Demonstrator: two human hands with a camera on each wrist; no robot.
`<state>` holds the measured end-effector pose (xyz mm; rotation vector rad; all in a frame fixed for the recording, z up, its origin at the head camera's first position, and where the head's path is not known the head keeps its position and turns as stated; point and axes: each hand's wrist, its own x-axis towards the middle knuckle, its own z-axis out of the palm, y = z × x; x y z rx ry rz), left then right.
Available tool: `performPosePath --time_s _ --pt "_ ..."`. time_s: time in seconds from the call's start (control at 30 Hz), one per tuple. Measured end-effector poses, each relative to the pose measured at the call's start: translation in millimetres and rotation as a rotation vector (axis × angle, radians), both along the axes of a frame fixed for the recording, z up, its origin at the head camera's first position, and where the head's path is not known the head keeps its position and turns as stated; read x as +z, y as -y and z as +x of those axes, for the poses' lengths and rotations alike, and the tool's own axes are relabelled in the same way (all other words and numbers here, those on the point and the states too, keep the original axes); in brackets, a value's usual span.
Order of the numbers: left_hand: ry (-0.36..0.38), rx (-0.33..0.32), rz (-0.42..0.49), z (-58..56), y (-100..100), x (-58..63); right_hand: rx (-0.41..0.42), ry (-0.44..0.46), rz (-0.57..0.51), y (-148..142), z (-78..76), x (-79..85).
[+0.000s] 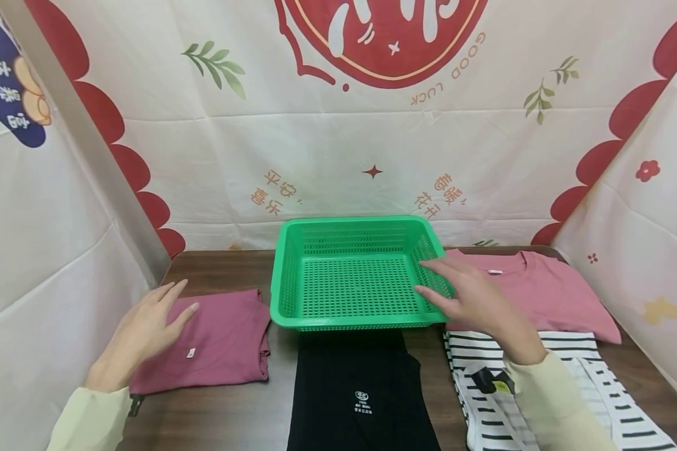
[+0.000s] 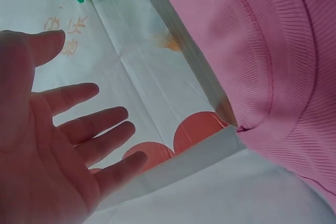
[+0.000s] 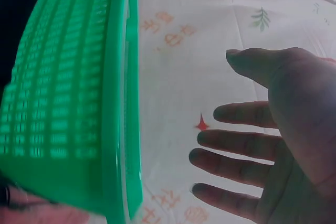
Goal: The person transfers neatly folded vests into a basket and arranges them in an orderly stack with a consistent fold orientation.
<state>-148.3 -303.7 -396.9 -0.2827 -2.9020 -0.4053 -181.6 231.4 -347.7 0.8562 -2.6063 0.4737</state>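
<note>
My left hand (image 1: 143, 332) is spread above the left edge of a folded mauve shirt (image 1: 220, 341); the left wrist view shows its fingers apart with nothing in them. Over the right rim of a green plastic basket (image 1: 279, 269) my right hand (image 1: 476, 297) is held, fingers extended. The right wrist view shows that hand (image 3: 294, 145) with nothing in its grasp. No things lie inside the basket. Under its front edge a folded black garment (image 1: 361, 388) extends toward me. Right of the basket lies a folded pink T-shirt (image 1: 558, 291), with a black-and-white striped garment (image 1: 485, 426) in front, partly behind my forearm.
The brown wooden tabletop (image 1: 203, 419) carries all of this. A printed cloth (image 1: 338, 150) hangs at the back, and white cloth walls (image 1: 39, 263) close in both sides. A small black-and-yellow item (image 1: 493, 381) shows at my right wrist.
</note>
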Motion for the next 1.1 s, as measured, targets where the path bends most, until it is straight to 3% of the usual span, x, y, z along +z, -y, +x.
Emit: performPosePath --time_s 0.37,0.6,1.1 --pt "0.107 0.036 0.033 4.7 11 -7.6 0.065 0.086 -0.009 29 2.7 -9.4" --pt "0.121 0.043 0.037 7.6 14 -8.7 0.055 0.122 -0.013 43 3.9 -12.6" --pt "0.097 0.051 0.044 15.4 23 -13.9 0.122 0.193 -0.052 78 6.4 -13.4"
